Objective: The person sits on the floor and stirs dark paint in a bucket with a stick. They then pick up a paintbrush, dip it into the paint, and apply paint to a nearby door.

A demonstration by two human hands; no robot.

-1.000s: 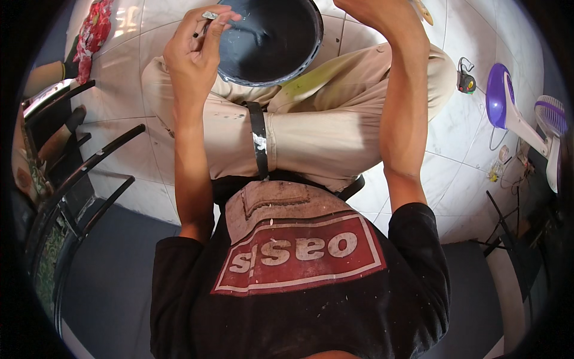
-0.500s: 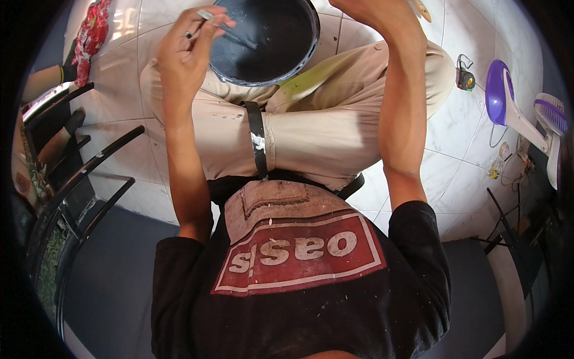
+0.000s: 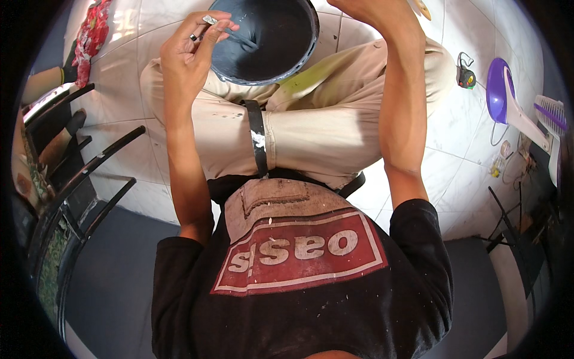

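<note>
A round bucket [image 3: 313,45] of dark grey, paint-like liquid stands in front of my crossed legs, cut by the upper edge. My left hand [image 3: 194,45] is at the bucket's left rim, its fingers pinching a thin stick [image 3: 244,40]. The stick's pale top end pokes up above the fingers, while its grey-coated lower end slants into the liquid. A dark ring sits on one finger. My right hand [image 3: 356,7] reaches past the upper edge, right of the bucket; its fingers are out of the picture, and what they touch is hidden.
On the white tiled floor to the right lie a tape measure [image 3: 466,78] and a purple-and-white fan [image 3: 497,90]. A wooden handle [image 3: 423,9] shows at the upper right. Left are a black metal chair frame [image 3: 107,152], a red patterned cloth [image 3: 91,45] and another person's arm [image 3: 43,79].
My left hand has lowered and turned slightly, and the stick has shifted in the liquid. My right arm stays nearly in place.
</note>
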